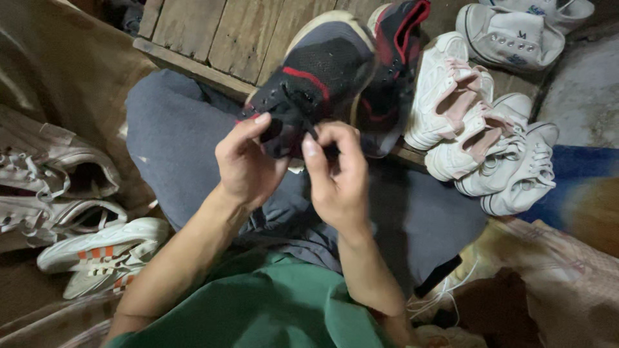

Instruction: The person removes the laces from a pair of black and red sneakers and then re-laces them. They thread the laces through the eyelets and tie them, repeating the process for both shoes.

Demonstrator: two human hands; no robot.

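Note:
A black mesh sneaker (322, 71) with a red stripe and a pale sole rests on my lap, toe pointing away. My left hand (245, 164) pinches its tongue end and lace area from the left. My right hand (335, 174) grips a black lace at the same spot, fingers curled closed. A second black and red sneaker (396, 45) lies just behind it on the wooden platform. My grey trousers (174, 142) and green shirt (271, 309) fill the lower middle.
White and pink sneakers (451, 96) and more white lace-up shoes (516, 174) crowd the right. Grey canvas shoes (509, 35) sit top right. Worn pale sneakers (64, 180) and white ones with orange stripes (103, 254) lie at left. Wooden planks (219, 32) lie ahead.

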